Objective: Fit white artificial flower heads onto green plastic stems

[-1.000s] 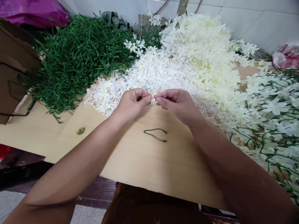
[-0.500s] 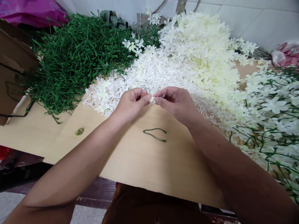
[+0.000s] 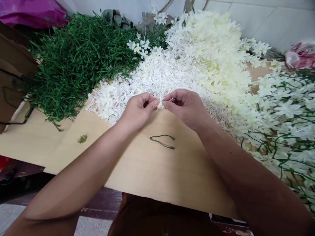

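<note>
My left hand [image 3: 140,108] and my right hand [image 3: 185,106] meet over the front edge of a heap of white stamens [image 3: 159,77]. Between their fingertips is a small white artificial flower [image 3: 160,104], pinched from both sides and mostly covered by the fingers. A thin pale stem or stamen shows at my right fingertips. On the cardboard below lies a bent green plastic stem [image 3: 162,141] with forked ends. A heap of cream-white flower heads [image 3: 216,52] rises behind and to the right of my right hand.
Green plastic stems [image 3: 86,55] are heaped at the left beside a cardboard box [image 3: 14,75]. Flowers on green stems [image 3: 287,121] spread along the right. A small greenish scrap [image 3: 82,139] lies on the cardboard sheet [image 3: 137,170]. A tiled wall [image 3: 278,19] stands behind.
Both hands stay almost in place, still pinching the small white flower. The fingers of my right hand have shifted slightly, and the whole view has moved a little.
</note>
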### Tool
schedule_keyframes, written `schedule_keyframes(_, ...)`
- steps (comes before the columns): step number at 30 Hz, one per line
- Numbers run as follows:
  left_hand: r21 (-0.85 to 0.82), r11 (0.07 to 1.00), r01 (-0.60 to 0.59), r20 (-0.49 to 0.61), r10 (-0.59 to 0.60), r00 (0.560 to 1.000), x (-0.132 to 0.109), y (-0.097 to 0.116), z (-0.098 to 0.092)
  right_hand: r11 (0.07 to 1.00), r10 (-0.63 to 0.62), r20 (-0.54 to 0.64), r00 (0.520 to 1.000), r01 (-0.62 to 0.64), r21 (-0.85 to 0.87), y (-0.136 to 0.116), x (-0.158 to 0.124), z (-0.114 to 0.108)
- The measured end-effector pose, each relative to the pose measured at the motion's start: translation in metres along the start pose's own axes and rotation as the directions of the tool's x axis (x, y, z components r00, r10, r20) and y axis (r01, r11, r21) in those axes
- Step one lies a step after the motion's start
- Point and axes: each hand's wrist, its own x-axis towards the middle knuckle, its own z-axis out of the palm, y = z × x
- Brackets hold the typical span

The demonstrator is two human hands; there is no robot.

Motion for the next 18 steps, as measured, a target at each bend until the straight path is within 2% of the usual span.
schedule_keyframes(5,-0.057,0.998,0.032,0.003,-0.032,0.999,0.0013,-0.0029,-0.0022,1.0,-0.009,0.013,1.0,0.009,-0.003,0.0004,-0.0013,0.0014)
schedule_keyframes(10,-0.062,0.997,0.04,-0.001,-0.04,0.999,0.0018,-0.0033,-0.0017,0.993,-0.091,-0.049,0.995,0.087,-0.085,0.0013,-0.0042,0.004)
schedule_keyframes(13,-0.076,0.996,0.043,-0.021,-0.045,0.999,0.0025,-0.004,-0.0007,0.984,-0.125,-0.046,0.991,0.118,-0.136,0.0004,-0.0061,0.0058)
schedule_keyframes(18,-0.074,0.997,0.021,-0.059,-0.025,0.998,0.0027,-0.0073,0.003,0.99,-0.083,-0.006,0.997,0.082,-0.113,-0.0015,-0.0066,0.0089)
